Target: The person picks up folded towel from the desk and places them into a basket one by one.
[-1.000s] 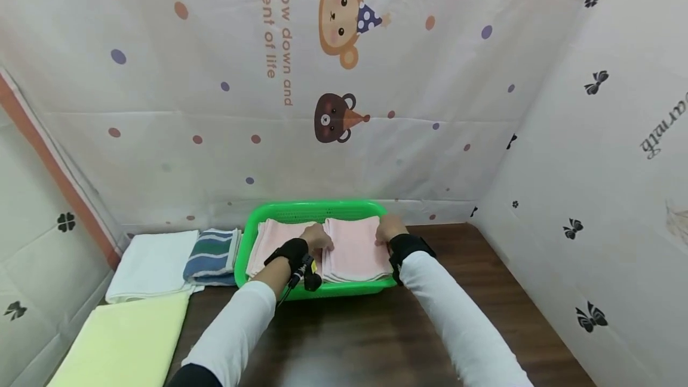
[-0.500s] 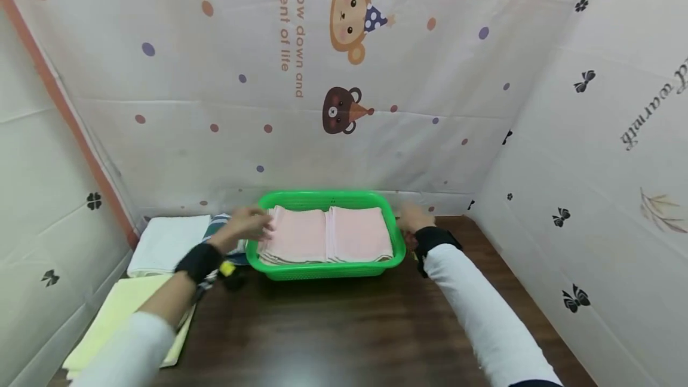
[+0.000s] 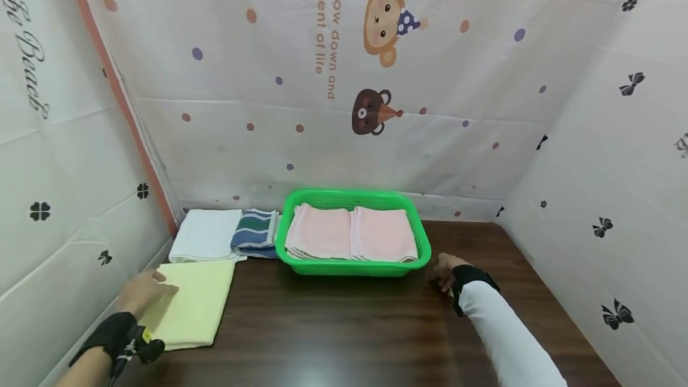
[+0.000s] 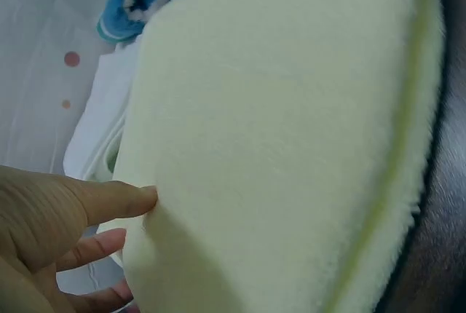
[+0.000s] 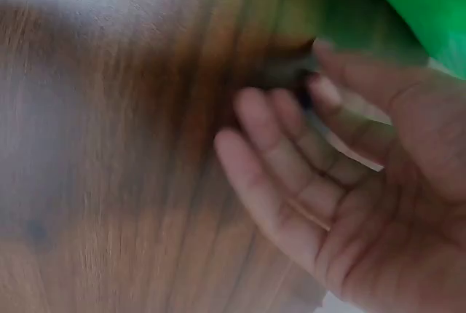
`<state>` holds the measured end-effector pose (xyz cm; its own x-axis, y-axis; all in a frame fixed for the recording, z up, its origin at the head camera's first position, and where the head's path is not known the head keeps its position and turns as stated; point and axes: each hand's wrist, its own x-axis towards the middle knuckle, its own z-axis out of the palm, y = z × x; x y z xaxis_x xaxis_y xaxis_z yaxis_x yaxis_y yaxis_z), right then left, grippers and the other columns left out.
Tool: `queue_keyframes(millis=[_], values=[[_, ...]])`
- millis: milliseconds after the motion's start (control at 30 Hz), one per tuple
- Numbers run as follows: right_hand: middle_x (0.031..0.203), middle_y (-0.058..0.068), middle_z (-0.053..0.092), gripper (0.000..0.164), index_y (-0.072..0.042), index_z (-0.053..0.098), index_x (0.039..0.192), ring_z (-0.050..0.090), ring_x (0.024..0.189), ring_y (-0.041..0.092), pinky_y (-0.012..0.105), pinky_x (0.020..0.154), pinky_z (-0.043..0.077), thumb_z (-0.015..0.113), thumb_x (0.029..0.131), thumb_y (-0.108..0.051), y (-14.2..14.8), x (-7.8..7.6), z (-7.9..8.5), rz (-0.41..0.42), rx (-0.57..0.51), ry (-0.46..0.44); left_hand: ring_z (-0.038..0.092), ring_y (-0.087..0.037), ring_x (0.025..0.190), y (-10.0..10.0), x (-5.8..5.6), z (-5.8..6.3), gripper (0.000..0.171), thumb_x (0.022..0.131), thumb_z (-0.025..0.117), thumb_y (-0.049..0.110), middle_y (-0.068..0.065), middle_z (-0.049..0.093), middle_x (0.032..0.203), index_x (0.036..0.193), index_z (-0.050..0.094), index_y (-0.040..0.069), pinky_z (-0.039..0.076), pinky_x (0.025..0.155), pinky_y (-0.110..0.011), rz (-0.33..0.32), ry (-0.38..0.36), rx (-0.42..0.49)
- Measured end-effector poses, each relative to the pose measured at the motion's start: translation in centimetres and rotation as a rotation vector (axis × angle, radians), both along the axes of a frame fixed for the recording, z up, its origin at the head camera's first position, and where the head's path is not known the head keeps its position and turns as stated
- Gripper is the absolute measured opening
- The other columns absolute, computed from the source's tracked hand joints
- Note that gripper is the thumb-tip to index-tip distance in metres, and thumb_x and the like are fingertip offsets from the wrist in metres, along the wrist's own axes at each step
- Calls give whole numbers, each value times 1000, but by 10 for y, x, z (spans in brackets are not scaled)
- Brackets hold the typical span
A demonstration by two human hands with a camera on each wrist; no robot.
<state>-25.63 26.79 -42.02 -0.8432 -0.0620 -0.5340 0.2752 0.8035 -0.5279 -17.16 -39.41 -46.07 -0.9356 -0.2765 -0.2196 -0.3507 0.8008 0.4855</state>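
My left hand [image 3: 144,292] is at the left edge of a folded pale yellow towel [image 3: 200,300] on the table. In the left wrist view, its thumb [image 4: 124,200] touches the towel's rim and the other fingers are spread beside that edge. My right hand [image 3: 444,270] hovers off the front right corner of a green plastic basket [image 3: 344,268]. Its fingers are loosely bent with nothing in them, as the blurred right wrist view shows. Inside the basket, folded pink towels [image 3: 325,233] lie in two stacks side by side.
Behind the yellow towel lies a folded white towel [image 3: 206,235]. A blue, green and white striped towel [image 3: 255,233] sits between it and the basket. Printed cloth walls [image 3: 258,148] enclose the dark wooden table [image 3: 322,327] at the back and both sides.
Both hands have come away from the pink towels in the basket. The left hand has moved left to the yellow towel; the right has dropped to the basket's right. The view has turned left.
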Motion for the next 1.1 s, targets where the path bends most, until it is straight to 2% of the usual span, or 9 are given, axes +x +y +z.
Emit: queue_keyframes(millis=[100, 200, 367, 467, 600, 733, 900, 1033, 1100], values=[[86, 16, 60, 18, 1, 62, 94, 64, 80, 29, 39, 71, 60, 67, 98, -16, -4, 9, -4, -39, -19, 0, 59, -47, 97, 3, -2, -1, 58, 87, 74, 29, -41, 57, 116, 118, 54, -15, 47, 75, -48, -5, -43, -19], [91, 15, 58, 20, -2, 57, 93, 63, 91, 33, 43, 79, 60, 66, 100, -18, -3, 15, 1, -60, -43, -18, 58, -44, 92, 12, -7, 3, 59, 88, 76, 34, -40, 57, 119, 120, 55, -12, 47, 74, -49, -40, -71, -38], [107, 23, 59, 30, 6, 54, 115, 62, 102, 39, 45, 86, 60, 65, 100, -17, -4, 17, 2, -76, -60, -59, 55, -40, 86, 40, -13, 8, 56, 86, 79, 39, -34, 60, 107, 114, 58, -4, 45, 75, -53, -93, -129, -60], [111, 26, 59, 43, 11, 48, 131, 62, 101, 38, 43, 84, 60, 62, 101, -16, -3, 14, -2, -111, -59, -80, 52, -35, 81, 65, -14, 9, 48, 83, 82, 40, -22, 59, 95, 102, 57, 3, 42, 71, -47, -136, -142, -57], [107, 24, 60, 56, 12, 43, 142, 62, 94, 35, 38, 76, 61, 65, 99, -17, -1, 7, -13, -162, -13, -90, 51, -28, 73, 99, -12, 8, 45, 81, 84, 42, -11, 54, 83, 90, 53, 10, 39, 65, -40, -203, -121, -16], [105, 22, 60, 63, 12, 40, 143, 62, 94, 32, 37, 73, 61, 68, 97, -21, 1, 3, -20, -121, 30, -105, 49, -24, 65, 130, -12, 2, 44, 79, 85, 40, -6, 48, 74, 85, 52, 11, 38, 57, -34, -254, -93, 33], [103, 20, 58, 55, 9, 45, 138, 60, 92, 32, 37, 74, 61, 67, 98, -23, -1, 0, -20, -122, 36, -98, 47, -20, 61, 168, -16, -5, 46, 78, 87, 38, -4, 45, 70, 84, 51, 9, 39, 52, -30, -310, -48, 85], [103, 20, 58, 58, 11, 41, 141, 61, 92, 31, 37, 77, 60, 64, 100, -24, -1, 2, -14, -111, 45, -92, 42, -17, 58, 199, -21, -12, 50, 76, 88, 40, -2, 41, 67, 83, 51, 8, 35, 53, -28, -338, -6, 98], [101, 19, 60, 51, 10, 48, 135, 62, 91, 30, 36, 76, 60, 64, 100, -25, 1, 3, -14, -95, 64, -83, 42, -17, 57, 215, -22, -14, 51, 76, 89, 41, -3, 41, 67, 84, 51, 8, 35, 53, -29, -345, 8, 97]])
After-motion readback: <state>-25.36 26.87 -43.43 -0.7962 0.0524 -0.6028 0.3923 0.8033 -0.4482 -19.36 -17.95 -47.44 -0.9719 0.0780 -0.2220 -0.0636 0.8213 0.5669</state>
